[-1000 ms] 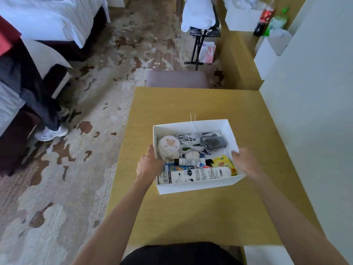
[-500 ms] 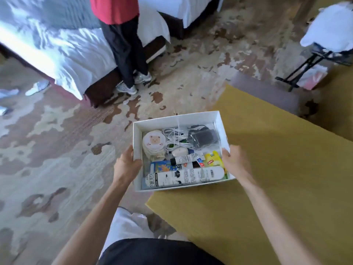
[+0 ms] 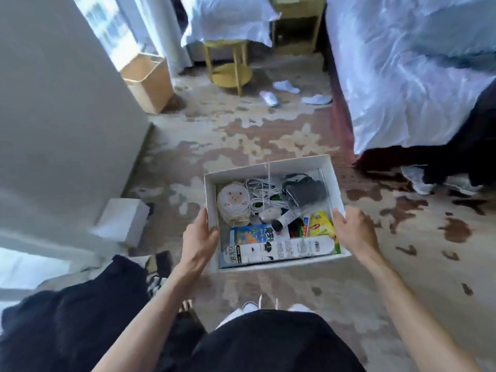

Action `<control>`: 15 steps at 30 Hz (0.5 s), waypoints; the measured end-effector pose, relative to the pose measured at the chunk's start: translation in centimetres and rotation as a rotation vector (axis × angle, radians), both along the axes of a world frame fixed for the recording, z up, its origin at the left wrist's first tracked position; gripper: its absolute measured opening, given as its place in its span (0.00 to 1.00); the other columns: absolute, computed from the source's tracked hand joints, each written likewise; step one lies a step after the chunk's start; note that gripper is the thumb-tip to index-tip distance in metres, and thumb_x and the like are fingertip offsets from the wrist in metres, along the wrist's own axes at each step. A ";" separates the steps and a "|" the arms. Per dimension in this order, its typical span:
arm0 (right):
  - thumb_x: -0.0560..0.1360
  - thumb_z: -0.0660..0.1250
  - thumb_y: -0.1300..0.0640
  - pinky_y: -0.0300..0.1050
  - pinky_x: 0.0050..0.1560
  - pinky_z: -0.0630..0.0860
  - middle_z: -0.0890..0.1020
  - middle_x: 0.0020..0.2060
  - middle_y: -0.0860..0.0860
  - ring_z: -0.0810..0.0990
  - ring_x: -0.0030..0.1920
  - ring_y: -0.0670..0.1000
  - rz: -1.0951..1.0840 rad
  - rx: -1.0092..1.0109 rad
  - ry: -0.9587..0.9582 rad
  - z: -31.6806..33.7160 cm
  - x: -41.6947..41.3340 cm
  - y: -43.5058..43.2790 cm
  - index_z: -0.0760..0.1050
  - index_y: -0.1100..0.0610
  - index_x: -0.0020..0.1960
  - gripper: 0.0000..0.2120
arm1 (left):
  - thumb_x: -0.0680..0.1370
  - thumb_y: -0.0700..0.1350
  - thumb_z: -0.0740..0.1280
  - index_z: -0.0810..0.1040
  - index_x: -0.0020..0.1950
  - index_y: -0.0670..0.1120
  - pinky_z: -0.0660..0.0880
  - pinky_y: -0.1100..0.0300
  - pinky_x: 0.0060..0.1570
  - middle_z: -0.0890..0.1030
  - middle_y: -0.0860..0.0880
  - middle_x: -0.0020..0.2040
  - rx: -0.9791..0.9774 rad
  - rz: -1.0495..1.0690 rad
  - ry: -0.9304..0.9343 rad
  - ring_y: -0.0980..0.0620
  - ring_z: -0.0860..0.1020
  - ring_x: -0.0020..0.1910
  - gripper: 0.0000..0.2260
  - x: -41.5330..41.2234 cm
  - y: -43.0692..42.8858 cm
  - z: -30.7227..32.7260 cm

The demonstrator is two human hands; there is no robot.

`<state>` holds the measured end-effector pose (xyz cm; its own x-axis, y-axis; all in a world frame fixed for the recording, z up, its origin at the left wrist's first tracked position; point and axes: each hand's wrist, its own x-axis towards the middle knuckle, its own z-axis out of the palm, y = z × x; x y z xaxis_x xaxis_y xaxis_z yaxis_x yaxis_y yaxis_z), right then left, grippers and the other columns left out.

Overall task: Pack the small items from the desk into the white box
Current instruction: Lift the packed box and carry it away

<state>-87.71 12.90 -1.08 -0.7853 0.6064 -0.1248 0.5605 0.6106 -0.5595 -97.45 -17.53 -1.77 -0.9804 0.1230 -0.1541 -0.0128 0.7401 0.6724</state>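
Observation:
I hold the white box [image 3: 331, 181] in the air over the patterned carpet, away from the desk. My left hand [image 3: 200, 237] grips its left wall and my right hand [image 3: 353, 232] grips its right wall. Inside lie a round pad with a bear picture [image 3: 233, 200], coiled white cables [image 3: 261, 193], a dark grey pouch [image 3: 304, 193], a yellow tea packet [image 3: 320, 224], a small tube [image 3: 284, 220], a blue carton [image 3: 251, 234] and a long white tube [image 3: 279, 249] along the near wall.
A white wall corner [image 3: 67, 116] stands at left with a small white box [image 3: 122, 221] at its foot. A bed [image 3: 408, 68] fills the right, a person's shoes [image 3: 418, 179] beside it. Slippers [image 3: 285, 93], a yellow stool [image 3: 228, 65] and a cardboard bin [image 3: 150, 81] lie ahead.
I lifted the box off the desk and turned left with it; the desk has left the view and the beds and wall corner now face me. Both hands kept their grip.

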 end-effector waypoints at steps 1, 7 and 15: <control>0.79 0.62 0.56 0.48 0.37 0.64 0.78 0.33 0.66 0.77 0.37 0.64 0.052 0.001 -0.013 -0.1 -3.3 -0.8 0.64 0.58 0.30 0.19 | 0.71 0.37 0.62 0.69 0.66 0.52 0.78 0.53 0.43 0.84 0.44 0.48 -0.001 0.046 -0.002 0.43 0.81 0.42 0.24 -1.5 -1.4 0.2; 0.79 0.60 0.56 0.53 0.37 0.72 0.79 0.34 0.63 0.78 0.38 0.63 0.442 -0.054 -0.066 -1.6 -21.7 -5.2 0.74 0.64 0.38 0.15 | 0.73 0.44 0.65 0.69 0.65 0.57 0.79 0.53 0.45 0.83 0.54 0.45 0.058 0.382 -0.040 0.50 0.81 0.44 0.22 -8.9 -7.1 -0.8; 0.80 0.59 0.55 0.46 0.30 0.67 0.77 0.29 0.54 0.76 0.32 0.56 0.925 -0.078 -0.101 -2.7 -43.4 -11.8 0.71 0.58 0.35 0.16 | 0.75 0.47 0.62 0.68 0.67 0.59 0.71 0.59 0.45 0.82 0.52 0.54 0.113 0.853 0.008 0.51 0.78 0.48 0.20 -15.8 -8.0 -0.7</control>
